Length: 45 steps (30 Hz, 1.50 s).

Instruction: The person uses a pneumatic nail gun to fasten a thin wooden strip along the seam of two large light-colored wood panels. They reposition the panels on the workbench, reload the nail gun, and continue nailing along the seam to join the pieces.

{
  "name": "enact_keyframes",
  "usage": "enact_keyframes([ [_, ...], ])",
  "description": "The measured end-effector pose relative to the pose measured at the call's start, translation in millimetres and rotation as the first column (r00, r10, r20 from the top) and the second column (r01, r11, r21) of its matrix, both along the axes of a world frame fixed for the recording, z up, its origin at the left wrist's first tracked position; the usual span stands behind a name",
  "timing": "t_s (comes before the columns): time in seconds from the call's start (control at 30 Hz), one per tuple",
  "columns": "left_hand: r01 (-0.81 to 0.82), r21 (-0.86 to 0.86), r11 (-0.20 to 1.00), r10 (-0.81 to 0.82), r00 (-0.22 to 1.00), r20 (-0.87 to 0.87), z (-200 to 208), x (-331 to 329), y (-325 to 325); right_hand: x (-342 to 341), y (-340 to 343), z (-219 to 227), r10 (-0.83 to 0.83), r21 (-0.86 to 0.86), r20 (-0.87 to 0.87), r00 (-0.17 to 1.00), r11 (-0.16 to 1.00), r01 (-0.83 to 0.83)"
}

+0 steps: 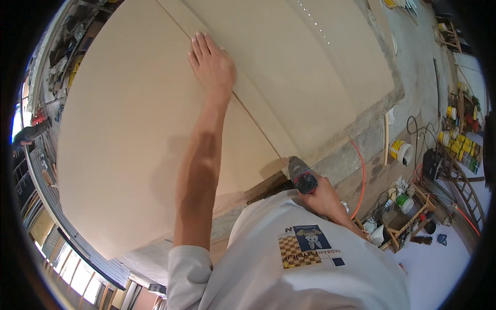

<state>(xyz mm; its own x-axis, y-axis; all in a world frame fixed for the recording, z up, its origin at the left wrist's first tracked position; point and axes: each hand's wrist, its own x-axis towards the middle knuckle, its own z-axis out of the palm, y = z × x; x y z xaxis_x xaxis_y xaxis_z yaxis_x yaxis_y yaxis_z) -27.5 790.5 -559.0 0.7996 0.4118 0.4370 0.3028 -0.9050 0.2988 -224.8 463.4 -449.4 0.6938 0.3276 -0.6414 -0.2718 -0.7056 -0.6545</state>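
My left hand is pressed flat, fingers together, against a large pale beige board on the wall, right over the seam where it meets a second board. My right hand grips a grey and red power drill close to my chest. The drill's nose points at the lower end of the seam, near the boards' bottom edge. My white printed shirt hides the lower part of the wall.
Bare grey concrete wall runs below the boards. An orange hose hangs along it. On the floor at right stand a white bucket, a wooden trestle, cables and several yellow containers.
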Motion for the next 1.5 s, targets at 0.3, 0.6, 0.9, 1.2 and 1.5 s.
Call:
enact_keyframes([
  [0.3,-0.014,0.032,0.999,0.015,1.0,-0.019,-5.5,-2.0,-1.4,101.5,38.0,-18.0,-0.047,0.223,-0.231,0.972,0.97,0.1],
  [0.6,-0.025,0.023,0.999,0.026,0.999,-0.022,-5.8,-4.5,5.4,219.7,150.1,-0.3,-0.042,0.33,-0.244,0.969,0.936,0.124],
  [0.9,-0.021,-0.049,0.999,0.022,0.999,0.024,-5.4,-5.0,1.1,218.6,171.4,6.8,-0.04,0.228,-0.112,0.993,0.972,0.065],
  [1.2,-0.025,-0.039,0.999,0.027,0.999,0.042,-9.9,1.8,2.1,219.4,174.5,7.2,-0.043,0.224,-0.123,0.991,0.972,0.07],
  [1.5,-0.053,-0.037,0.998,0.051,0.998,-0.033,-3.0,0.5,-1.0,208.0,162.1,3.1,-0.1,0.24,-0.129,0.987,0.962,0.129],
])
